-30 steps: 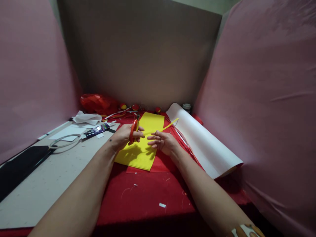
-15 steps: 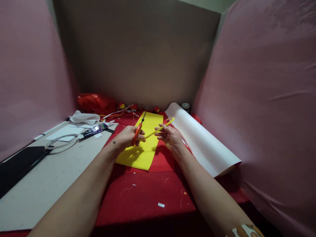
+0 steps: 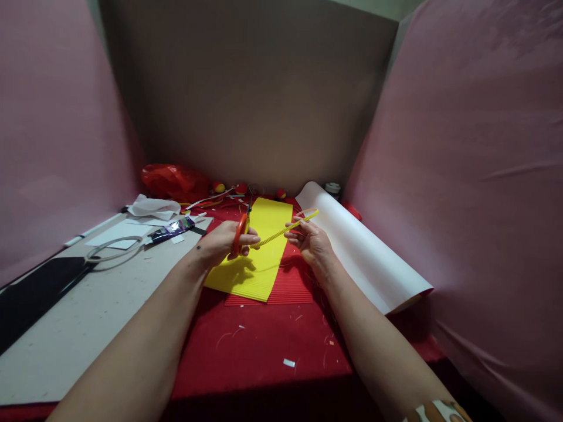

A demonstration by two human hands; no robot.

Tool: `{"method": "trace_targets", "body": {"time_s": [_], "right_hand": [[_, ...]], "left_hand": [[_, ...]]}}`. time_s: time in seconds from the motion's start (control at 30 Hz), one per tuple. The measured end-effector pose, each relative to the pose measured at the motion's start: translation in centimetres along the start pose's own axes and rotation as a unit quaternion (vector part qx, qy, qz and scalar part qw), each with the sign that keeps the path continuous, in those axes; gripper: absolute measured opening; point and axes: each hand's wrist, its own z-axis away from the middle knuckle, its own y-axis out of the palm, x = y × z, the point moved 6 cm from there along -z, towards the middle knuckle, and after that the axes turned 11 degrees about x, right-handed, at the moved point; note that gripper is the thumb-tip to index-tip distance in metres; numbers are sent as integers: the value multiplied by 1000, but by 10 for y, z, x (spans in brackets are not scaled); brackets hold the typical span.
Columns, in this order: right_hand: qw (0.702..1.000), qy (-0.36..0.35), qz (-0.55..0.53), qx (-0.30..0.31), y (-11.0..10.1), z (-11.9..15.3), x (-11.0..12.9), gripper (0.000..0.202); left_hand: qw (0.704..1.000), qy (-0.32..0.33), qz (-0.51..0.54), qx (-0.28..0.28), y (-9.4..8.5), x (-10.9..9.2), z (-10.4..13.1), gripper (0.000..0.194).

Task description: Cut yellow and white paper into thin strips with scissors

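In my left hand (image 3: 226, 240) are orange-handled scissors (image 3: 240, 234), their dark blades pointing away from me. The same hand pinches the lower left end of a narrow, ridged yellow strip (image 3: 281, 232). My right hand (image 3: 311, 237) has its fingers closed around the strip's upper part, and the strip's far end sticks out above them. Under both hands lies a yellow corrugated sheet (image 3: 259, 281), partly over a red corrugated sheet (image 3: 292, 287).
A white roll (image 3: 360, 252) lies at the right. On the grey board (image 3: 109, 316) at the left are a wire ring, a dark tube (image 3: 171, 230) and white paper (image 3: 153, 208). A red plastic bag (image 3: 173, 180) and small red-yellow balls sit at the back.
The scissors have turned more upright in my left hand. My right hand and the strip have shifted slightly right, and the view has moved a little.
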Motion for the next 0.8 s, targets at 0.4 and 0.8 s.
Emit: {"method": "trace_targets", "body": {"time_s": [0.4, 0.8], "right_hand": [[996, 48, 31, 75, 23, 8, -12, 19], [995, 35, 77, 49, 18, 5, -20, 14]], "left_hand": [[998, -5, -48, -34, 12, -15, 3, 36], [1000, 9, -13, -13, 14, -14, 3, 38]]}}
